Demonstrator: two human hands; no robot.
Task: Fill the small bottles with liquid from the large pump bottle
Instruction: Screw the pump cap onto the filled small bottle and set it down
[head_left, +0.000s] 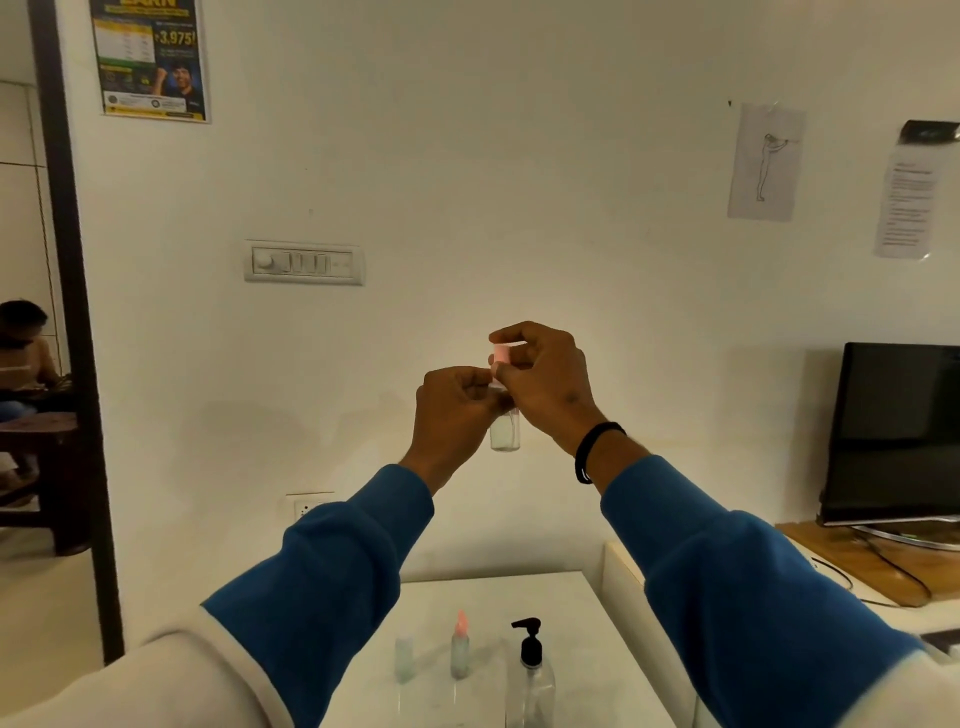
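A small clear bottle (505, 431) is held aloft, well above the tabletop (571, 649), its body grasped in the left hand (457, 410) while its pink cap (502, 355) is pinched by the right hand (545, 379), apparently to work the cap, with the pump bottle (530, 675) left standing at the near edge.

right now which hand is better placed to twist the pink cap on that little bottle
The right hand. Its fingers already pinch the pink cap from above, while the left hand grips the small bottle by its neck and can hold it steady.
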